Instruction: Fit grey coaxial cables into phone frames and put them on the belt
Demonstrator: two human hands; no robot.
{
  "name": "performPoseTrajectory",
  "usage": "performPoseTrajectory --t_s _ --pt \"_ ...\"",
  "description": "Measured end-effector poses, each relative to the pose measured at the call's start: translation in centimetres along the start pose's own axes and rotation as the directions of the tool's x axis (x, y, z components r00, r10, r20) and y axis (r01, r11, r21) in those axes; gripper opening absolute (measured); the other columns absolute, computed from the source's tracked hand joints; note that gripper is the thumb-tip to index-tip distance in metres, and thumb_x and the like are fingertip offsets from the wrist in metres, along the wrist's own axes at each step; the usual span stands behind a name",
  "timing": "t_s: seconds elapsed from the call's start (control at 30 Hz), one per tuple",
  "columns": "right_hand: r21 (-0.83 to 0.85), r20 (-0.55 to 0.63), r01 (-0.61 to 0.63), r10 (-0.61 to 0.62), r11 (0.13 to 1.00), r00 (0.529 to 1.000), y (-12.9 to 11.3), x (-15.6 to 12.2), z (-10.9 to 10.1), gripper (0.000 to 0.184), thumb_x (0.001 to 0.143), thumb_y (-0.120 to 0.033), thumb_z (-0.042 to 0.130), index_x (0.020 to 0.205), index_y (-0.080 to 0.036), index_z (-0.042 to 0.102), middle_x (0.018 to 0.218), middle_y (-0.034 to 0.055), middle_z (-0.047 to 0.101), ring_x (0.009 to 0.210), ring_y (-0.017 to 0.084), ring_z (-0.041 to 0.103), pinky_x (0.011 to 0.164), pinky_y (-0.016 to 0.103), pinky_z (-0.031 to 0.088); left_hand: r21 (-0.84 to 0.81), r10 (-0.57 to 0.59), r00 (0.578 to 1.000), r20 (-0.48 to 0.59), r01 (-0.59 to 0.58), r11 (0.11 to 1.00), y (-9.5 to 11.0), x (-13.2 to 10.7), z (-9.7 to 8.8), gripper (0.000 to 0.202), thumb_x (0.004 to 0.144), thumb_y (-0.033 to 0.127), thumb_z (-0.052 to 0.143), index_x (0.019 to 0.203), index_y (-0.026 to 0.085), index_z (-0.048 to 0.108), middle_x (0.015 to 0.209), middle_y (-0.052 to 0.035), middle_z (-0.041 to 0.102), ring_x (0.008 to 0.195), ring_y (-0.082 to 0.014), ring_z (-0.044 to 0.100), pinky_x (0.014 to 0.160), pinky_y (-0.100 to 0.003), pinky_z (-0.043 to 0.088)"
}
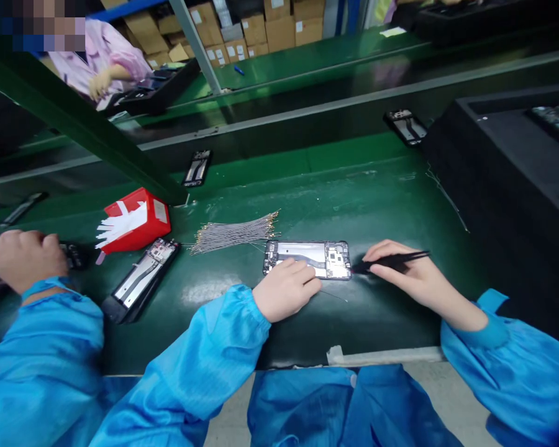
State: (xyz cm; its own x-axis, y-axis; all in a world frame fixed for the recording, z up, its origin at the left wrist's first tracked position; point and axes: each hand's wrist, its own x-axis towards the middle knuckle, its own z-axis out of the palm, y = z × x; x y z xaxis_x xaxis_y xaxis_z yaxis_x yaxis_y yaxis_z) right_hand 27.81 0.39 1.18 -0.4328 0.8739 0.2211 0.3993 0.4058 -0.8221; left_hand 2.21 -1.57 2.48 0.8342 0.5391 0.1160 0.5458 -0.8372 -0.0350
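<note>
In front of me an opened phone (pixel 302 249) lies flat on the green bench, its circuit board and silver inner plate showing. My left hand (pixel 289 288) is closed over its near edge, fingers curled on the frame. Black tweezers (pixel 394 261) are pinched in my right hand (pixel 422 279), their tips at the right end of the phone. Whether the tips grip anything is too small to tell. A bundle of thin grey cables (pixel 235 233) with gold-coloured ends lies just left of the phone. One loose thin wire (pixel 335 296) rests on the bench near my left hand.
Stacked opened phones (pixel 142 279) and a red box (pixel 156 217) of white strips stand left, beside a co-worker's hand (pixel 28 261). Other phones (pixel 198 167) lie behind, one (pixel 406 127) at far right. A large black tray (pixel 503 161) borders the right; a green post (pixel 97 136) rises left.
</note>
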Motion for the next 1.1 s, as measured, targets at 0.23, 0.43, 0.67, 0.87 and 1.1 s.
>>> performPoseTrajectory --t_s 0.23,0.43,0.67,0.87,1.1 --pt "0.052 0.017 0.019 -0.02 0.998 1.0 -0.5 0.0 0.4 0.01 0.08 -0.028 0.058 0.083 -0.019 0.061 0.084 0.0047 0.061 0.079 0.017 0.058 0.071 0.029 0.047 -0.115 -0.168 0.985 -0.029 0.163 0.98 0.7 0.7 0.9 0.016 0.086 0.021 0.04 0.081 0.017 0.054 0.077 -0.0026 0.052 0.074 -0.0158 0.045 0.067 -0.029 0.032" --pt "0.034 0.018 0.0 0.0 0.999 1.0 -0.8 0.2 0.5 0.011 0.08 -0.029 0.058 0.083 -0.019 0.062 0.084 0.0048 0.061 0.079 0.017 0.058 0.071 0.03 0.046 -0.09 -0.237 0.967 -0.09 0.229 0.969 1.0 1.1 1.2 0.022 0.088 0.02 0.037 0.076 0.017 0.056 0.072 -0.0024 0.052 0.071 -0.0152 0.046 0.065 -0.029 0.031" --pt "0.029 0.044 -0.005 0.003 1.0 0.999 -0.8 0.2 0.5 0.011 0.08 -0.029 0.057 0.082 -0.018 0.062 0.084 0.004 0.062 0.078 0.016 0.058 0.071 0.028 0.046 -0.075 -0.206 0.971 -0.119 0.198 0.977 1.1 1.1 1.3 0.023 0.088 0.021 0.038 0.076 0.016 0.057 0.07 -0.0024 0.051 0.069 -0.0152 0.045 0.063 -0.029 0.03" --pt "0.037 0.068 -0.016 0.013 0.999 0.998 -0.7 0.1 0.6 0.013 0.08 -0.03 0.057 0.082 -0.018 0.061 0.084 0.0044 0.062 0.079 0.017 0.058 0.072 0.029 0.047 -0.073 -0.207 0.967 -0.149 0.198 0.977 1.1 1.1 1.4 0.021 0.087 0.02 0.04 0.075 0.016 0.057 0.07 -0.0023 0.052 0.068 -0.0153 0.044 0.063 -0.029 0.03" --pt "0.038 0.082 -0.013 0.01 0.999 0.997 -0.7 0.3 0.6 0.013 0.08 -0.03 0.057 0.082 -0.018 0.062 0.084 0.0041 0.062 0.079 0.016 0.058 0.072 0.028 0.046 -0.056 -0.201 0.966 -0.16 0.194 0.979 1.1 1.2 1.3 0.021 0.086 0.02 0.041 0.073 0.016 0.057 0.069 -0.0019 0.051 0.067 -0.0154 0.044 0.062 -0.029 0.03"
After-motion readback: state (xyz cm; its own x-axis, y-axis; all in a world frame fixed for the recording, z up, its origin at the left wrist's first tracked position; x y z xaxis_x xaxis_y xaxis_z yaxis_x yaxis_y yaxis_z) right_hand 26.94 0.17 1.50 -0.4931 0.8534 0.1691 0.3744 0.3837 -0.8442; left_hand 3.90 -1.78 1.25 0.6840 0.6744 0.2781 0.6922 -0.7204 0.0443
